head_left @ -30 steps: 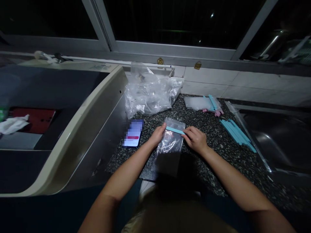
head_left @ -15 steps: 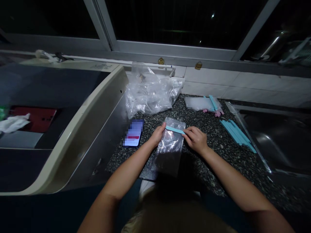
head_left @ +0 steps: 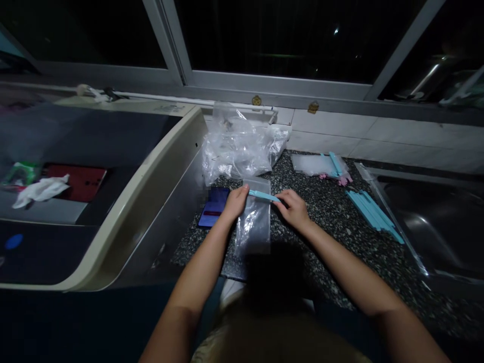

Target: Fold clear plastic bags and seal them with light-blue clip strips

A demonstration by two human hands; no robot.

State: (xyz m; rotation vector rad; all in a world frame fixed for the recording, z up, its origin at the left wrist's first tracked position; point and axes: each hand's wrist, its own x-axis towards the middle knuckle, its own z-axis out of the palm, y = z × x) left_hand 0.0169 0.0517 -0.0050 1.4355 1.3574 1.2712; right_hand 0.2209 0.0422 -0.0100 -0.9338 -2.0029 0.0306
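Blue strip sits between my two hands, across the far end of a clear bag. My left hand has its thumb on one end, and my right hand pinches the other, so each grip is small and tight on it. I think I hold both ends so it stays straight. I can't tell if the bag is caught inside the strip.

Close to me, the worktop ends at an edge, with a dark shadow over it. On my left, the phone is just beside my hand, and a big machine stands like a wall, so there is little room. On my right there is more room, up to the pile of blue strips, maybe put there for easy reach, and the sink. Farther off, a heap of plastic bags fills the left side. Flat bags and pink bits lie near the wall.
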